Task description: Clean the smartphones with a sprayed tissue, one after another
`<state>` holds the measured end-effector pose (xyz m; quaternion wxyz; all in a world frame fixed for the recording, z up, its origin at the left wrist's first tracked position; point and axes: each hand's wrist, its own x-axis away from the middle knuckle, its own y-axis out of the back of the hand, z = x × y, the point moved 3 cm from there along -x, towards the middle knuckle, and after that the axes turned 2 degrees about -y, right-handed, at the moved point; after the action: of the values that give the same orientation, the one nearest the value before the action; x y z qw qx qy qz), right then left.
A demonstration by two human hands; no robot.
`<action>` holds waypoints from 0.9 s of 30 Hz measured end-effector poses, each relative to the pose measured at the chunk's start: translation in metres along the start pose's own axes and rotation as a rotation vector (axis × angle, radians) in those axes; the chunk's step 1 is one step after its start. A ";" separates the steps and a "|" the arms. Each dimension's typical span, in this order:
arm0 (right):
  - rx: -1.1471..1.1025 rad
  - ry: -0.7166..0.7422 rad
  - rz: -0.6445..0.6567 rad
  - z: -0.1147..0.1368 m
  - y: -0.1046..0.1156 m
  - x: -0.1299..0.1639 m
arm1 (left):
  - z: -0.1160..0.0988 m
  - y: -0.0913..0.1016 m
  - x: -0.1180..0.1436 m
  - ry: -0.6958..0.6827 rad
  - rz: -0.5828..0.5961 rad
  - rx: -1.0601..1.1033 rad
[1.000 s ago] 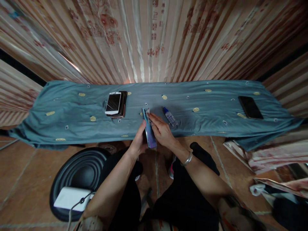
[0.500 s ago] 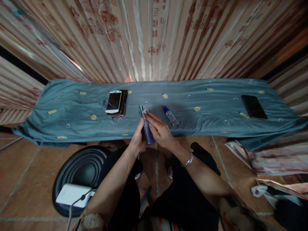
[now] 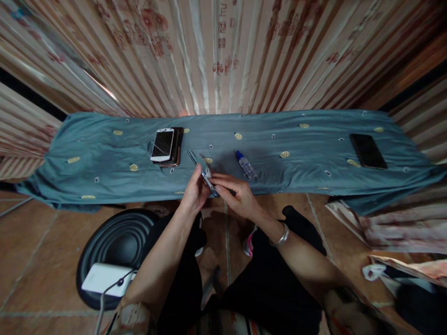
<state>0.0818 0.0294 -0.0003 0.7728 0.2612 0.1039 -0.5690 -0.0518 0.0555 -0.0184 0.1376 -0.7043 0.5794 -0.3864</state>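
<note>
Over the front edge of the cloth-covered table, my left hand (image 3: pixel 194 191) grips a smartphone (image 3: pixel 192 156), tilted so that mostly its thin edge faces me. My right hand (image 3: pixel 238 194) presses a small pale grey wiping cloth (image 3: pixel 207 173) against the phone; its fingers are bent together around the cloth. Part of the phone's face is hidden by the cloth and fingers. Just beyond my right hand lies a clear spray bottle with a blue cap (image 3: pixel 246 165). To the left of my hands, a white phone (image 3: pixel 162 145) rests on top of darker phones (image 3: pixel 179 148).
A black phone (image 3: pixel 368 151) lies at the right end of the teal tablecloth (image 3: pixel 307 172). Pleated curtains (image 3: pixel 195 56) hang behind the table. At lower left, a white box-like device with a cable (image 3: pixel 105 279) sits on a round black stool (image 3: pixel 122 232).
The phone has been tilted from showing its bluish-purple face to nearly edge-on, its top end swinging left. My right hand with the cloth has slid lower along it.
</note>
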 end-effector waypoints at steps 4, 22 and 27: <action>-0.036 -0.040 -0.027 -0.002 -0.001 0.002 | -0.003 -0.001 0.001 -0.006 -0.038 -0.004; 0.111 0.044 0.014 -0.006 -0.001 0.003 | -0.010 0.002 0.003 -0.032 -0.090 0.033; 0.233 0.099 0.054 -0.008 -0.008 0.005 | -0.012 0.002 0.005 -0.039 -0.124 0.056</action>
<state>0.0768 0.0277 -0.0112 0.7460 0.3797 0.0679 -0.5428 -0.0618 0.0531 -0.0097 0.1444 -0.7422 0.5207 -0.3964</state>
